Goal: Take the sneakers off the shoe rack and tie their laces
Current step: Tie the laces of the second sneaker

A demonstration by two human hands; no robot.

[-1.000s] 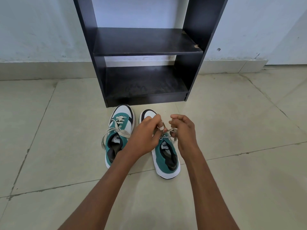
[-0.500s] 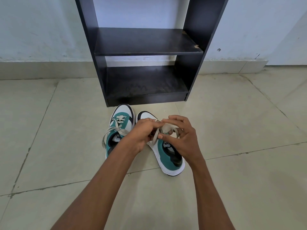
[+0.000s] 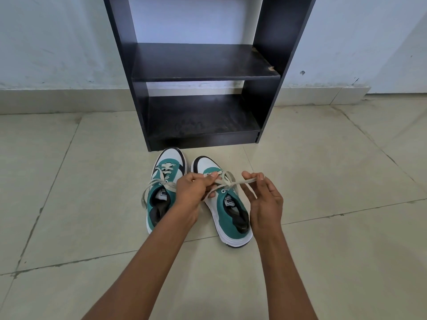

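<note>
Two green-and-white lace-up sneakers [image 3: 198,199] stand on the tiled floor [image 3: 323,181] just before the empty black wooden shoe rack [image 3: 203,65]. A second ago both hands huddled over the right sneaker's cream laces [image 3: 227,181]; now they draw apart, left hand [image 3: 194,192] pinching one end, right hand [image 3: 263,199] half-open, fingertips pulling the other, likely tightening the knot. The left sneaker looks tied already.

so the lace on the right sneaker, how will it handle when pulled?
Probably floppy: the lace sags between the left hand and right hand. Likely light, flat and easy to pinch. A hard pull may drag the sneaker.
</note>
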